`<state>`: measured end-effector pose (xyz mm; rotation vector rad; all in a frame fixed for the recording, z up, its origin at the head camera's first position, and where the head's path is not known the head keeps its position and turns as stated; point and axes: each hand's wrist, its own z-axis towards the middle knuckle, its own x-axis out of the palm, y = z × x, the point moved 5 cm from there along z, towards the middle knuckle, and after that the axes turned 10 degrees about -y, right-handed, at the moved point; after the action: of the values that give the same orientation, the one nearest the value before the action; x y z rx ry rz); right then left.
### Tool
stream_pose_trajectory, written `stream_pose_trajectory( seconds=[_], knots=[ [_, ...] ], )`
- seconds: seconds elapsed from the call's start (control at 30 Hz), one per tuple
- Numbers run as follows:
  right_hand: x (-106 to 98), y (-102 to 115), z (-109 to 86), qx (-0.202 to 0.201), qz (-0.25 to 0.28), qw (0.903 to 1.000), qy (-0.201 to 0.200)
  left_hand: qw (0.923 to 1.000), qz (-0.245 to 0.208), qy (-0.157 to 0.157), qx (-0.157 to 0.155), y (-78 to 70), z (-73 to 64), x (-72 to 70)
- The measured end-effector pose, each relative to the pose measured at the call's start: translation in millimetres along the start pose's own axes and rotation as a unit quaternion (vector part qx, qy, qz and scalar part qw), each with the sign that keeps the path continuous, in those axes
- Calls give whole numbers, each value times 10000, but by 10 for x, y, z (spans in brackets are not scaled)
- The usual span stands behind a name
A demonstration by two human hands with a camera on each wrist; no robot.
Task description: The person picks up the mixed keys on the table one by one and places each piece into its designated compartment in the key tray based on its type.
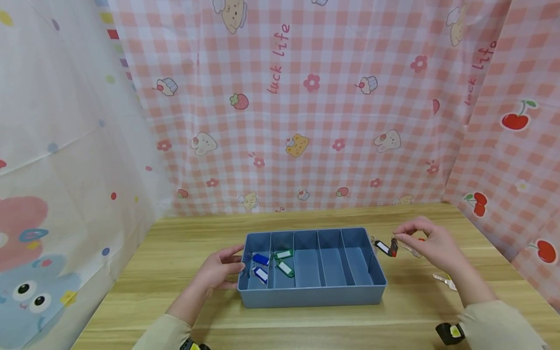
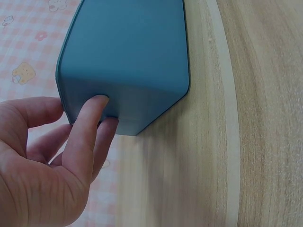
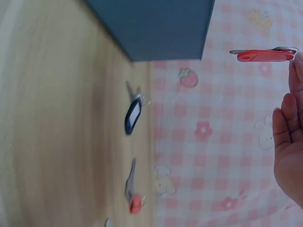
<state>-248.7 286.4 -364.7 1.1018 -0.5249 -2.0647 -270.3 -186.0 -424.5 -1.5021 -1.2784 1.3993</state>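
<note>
My left hand [image 1: 220, 268] holds the left end of a blue-grey divided box [image 1: 312, 297], its fingertips against the end wall in the left wrist view. To the right of the box, my right hand [image 1: 430, 243] pinches a key with a red tag [image 3: 265, 56] by its ring, raised above the table. Beneath it lies a key with a black tag [image 1: 383, 248], close to the box's right end. Blue key tags [image 1: 261, 259] lie in the leftmost compartment, and green key tags [image 1: 285, 268] in the one beside it.
Another red-tagged key [image 3: 135, 204] lies on the wooden table [image 1: 183, 282], behind my right hand in the head view. Nearer my right sleeve is a key [image 1: 446, 282] with a bit of yellow, partly covered by the forearm. Patterned cloth [image 1: 315, 116] encloses the table's back and sides.
</note>
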Motion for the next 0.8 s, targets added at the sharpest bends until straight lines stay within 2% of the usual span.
stream_pose_trajectory(
  seconds=[0.2,0.5,0.8],
  knots=[
    [112,135,103,-134,91,9998,-115,10000,9,-12,-26,4,-1,-2],
    [324,366,203,-402,640,9970,-143,9999,-80,-70,-45,19,-3,2],
    [577,481,282,-243,913,9955,-3,9998,-197,-36,1,12,-10,9]
  ],
)
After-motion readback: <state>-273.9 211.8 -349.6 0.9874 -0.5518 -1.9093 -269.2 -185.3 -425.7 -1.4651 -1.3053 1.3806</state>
